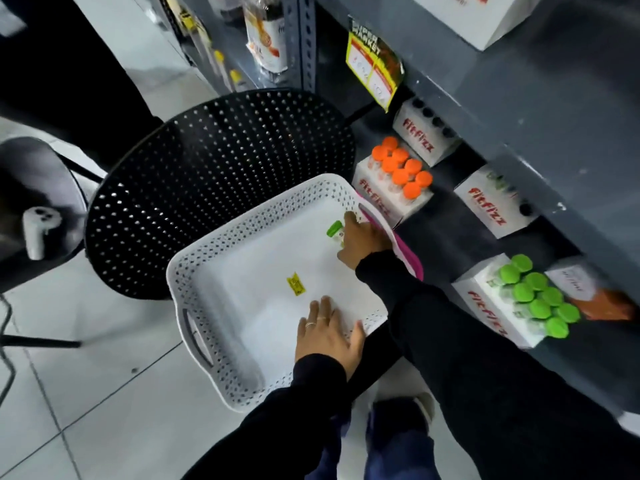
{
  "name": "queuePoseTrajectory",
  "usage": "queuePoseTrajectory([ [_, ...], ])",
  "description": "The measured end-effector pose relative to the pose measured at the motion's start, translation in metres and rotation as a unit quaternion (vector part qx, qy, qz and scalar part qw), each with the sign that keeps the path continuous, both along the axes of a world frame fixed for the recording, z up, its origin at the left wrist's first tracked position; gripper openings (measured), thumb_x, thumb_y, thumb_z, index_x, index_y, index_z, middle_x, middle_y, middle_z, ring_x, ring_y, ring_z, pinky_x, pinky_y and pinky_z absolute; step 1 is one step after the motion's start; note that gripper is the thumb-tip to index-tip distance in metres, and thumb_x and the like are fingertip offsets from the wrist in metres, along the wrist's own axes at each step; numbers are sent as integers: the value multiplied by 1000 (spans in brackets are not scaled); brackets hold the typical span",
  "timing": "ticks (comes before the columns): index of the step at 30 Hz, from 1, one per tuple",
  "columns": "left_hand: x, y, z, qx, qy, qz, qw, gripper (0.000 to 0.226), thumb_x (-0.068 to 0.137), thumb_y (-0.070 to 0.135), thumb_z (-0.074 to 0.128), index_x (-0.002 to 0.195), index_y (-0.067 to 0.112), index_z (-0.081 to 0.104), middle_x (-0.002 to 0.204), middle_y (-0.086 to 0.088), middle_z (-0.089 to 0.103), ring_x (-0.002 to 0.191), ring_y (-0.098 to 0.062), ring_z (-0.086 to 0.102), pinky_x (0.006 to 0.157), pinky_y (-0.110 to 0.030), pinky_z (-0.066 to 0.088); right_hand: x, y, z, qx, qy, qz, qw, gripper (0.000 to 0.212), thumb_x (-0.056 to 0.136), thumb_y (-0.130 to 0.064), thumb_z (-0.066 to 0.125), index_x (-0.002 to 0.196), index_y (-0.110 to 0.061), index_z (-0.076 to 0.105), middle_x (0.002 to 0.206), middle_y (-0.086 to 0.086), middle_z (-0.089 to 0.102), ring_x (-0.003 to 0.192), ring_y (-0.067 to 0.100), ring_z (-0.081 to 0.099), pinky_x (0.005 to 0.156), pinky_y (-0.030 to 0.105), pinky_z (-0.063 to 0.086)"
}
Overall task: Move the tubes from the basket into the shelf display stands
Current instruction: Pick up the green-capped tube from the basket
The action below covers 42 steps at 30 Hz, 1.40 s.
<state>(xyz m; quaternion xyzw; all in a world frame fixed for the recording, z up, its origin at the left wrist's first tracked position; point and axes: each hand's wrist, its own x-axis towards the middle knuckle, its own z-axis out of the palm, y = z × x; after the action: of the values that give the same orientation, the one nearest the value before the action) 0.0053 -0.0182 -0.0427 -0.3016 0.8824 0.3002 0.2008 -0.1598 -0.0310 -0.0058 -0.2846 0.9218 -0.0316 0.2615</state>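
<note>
Far left: a white controller (38, 230) is parked on a dark stool (45, 188), out of the work. Next, a black perforated chair (214, 174) is used as a stand; the white basket (194, 271) is perched on its seat edge, probably to keep it level with the low shelf (450, 233).

The left hand (329, 334) is laid flat on the basket's near rim, fingers spread, nothing gripped — judged to be steadying it against tipping.

Basket contents: one yellow tag (295, 284) on the floor, and one green-capped tube (335, 231) at the far corner. No other tubes are seen. The right hand (363, 240) is closed around that tube, cap poking out past the fingers; whether it is lifted cannot be told.

Right, on the shelf: an orange-cap stand (384, 199) is packed full. A green-cap stand (498, 303) is mostly filled; a free hole cannot be made out. Two other stands (491, 206) show empty holes.

Task is judged nearly finished.
</note>
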Motion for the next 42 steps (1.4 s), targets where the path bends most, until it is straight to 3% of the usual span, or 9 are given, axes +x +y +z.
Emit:
queuePoseTrajectory([
  [6, 6, -3, 2, 9, -32, -5, 999, 62, 92, 52, 24, 139, 14, 34, 158, -4, 11, 144, -20, 7, 118, -40, 15, -8, 35, 70, -85, -132, -55, 986, 8, 73, -13, 62, 79, -11, 57, 59, 3, 64, 51, 24, 67, 34, 13, 42],
  [9, 8, -3, 2, 9, -25, -18, 999, 58, 92, 50, 26, 137, 16, 38, 157, -4, 13, 143, -21, 10, 116, -40, 19, -12, 63, 117, -119, -127, -108, 979, 28, 74, -28, 62, 65, -2, 61, 39, 2, 55, 28, 8, 54, 36, 12, 42],
  [14, 2, -4, 5, 4, -52, -34, 998, 52, 94, 48, 26, 138, 21, 34, 158, 0, 9, 144, -20, 8, 117, -38, 17, -22, 106, 193, -93, -15, -49, 994, 41, 81, -25, 63, 44, -13, 53, 48, 10, 51, 56, 20, 46, 55, 22, 40],
  [16, -6, -3, 12, -22, -61, -44, 997, 53, 94, 48, 24, 141, 21, 29, 158, 1, 8, 144, -19, 7, 118, -38, 13, -25, 127, 225, -78, 21, -44, 996, 16, 79, -31, 68, 69, -18, 72, 79, 12, 67, 81, 29, 56, 73, 27, 48],
  [19, -33, 2, 35, -87, 7, -67, 994, 60, 93, 50, 20, 142, 16, 26, 158, -6, 6, 145, -22, 6, 119, -39, 10, -26, 153, 268, -74, 76, -48, 993, 31, 75, -25, 71, 106, -22, 69, 110, 5, 71, 107, 26, 60, 93, 33, 49],
  [23, -96, 24, 94, -103, 265, -111, 952, 80, 89, 52, 10, 123, -7, 51, 139, -30, 42, 128, -46, 41, 108, -51, 30, -24, 181, 309, -95, 117, -51, 987, 33, 72, -13, 70, 103, -23, 69, 78, -7, 70, 87, 20, 60, 76, 25, 47],
  [28, -168, 51, 162, -114, 399, -163, 895, 65, 83, 36, 29, 133, -4, 40, 146, -25, 32, 136, -41, 28, 112, -49, 21, -19, 211, 339, -135, 136, -56, 980, 16, 77, -20, 70, 93, -24, 71, 74, -11, 56, 73, 8, 51, 59, 18, 35],
  [35, -222, 79, 178, -163, 326, -282, 888, 60, 95, 42, 29, 142, 3, 26, 155, -13, 19, 144, -28, 11, 118, -41, 7, -16, 251, 363, -127, 188, -94, 969, 26, 80, -8, 67, 99, -25, 74, 79, -18, 58, 75, 2, 50, 59, 3, 34],
  [42, -231, 85, 167, -203, 287, -295, 888, 62, 95, 44, 22, 144, 7, 17, 157, -8, 15, 145, -23, 8, 118, -37, 5, -21, 281, 375, -78, 275, -135, 949, 39, 77, 5, 64, 96, -28, 74, 111, 0, 66, 108, 18, 56, 94, 39, 48],
])
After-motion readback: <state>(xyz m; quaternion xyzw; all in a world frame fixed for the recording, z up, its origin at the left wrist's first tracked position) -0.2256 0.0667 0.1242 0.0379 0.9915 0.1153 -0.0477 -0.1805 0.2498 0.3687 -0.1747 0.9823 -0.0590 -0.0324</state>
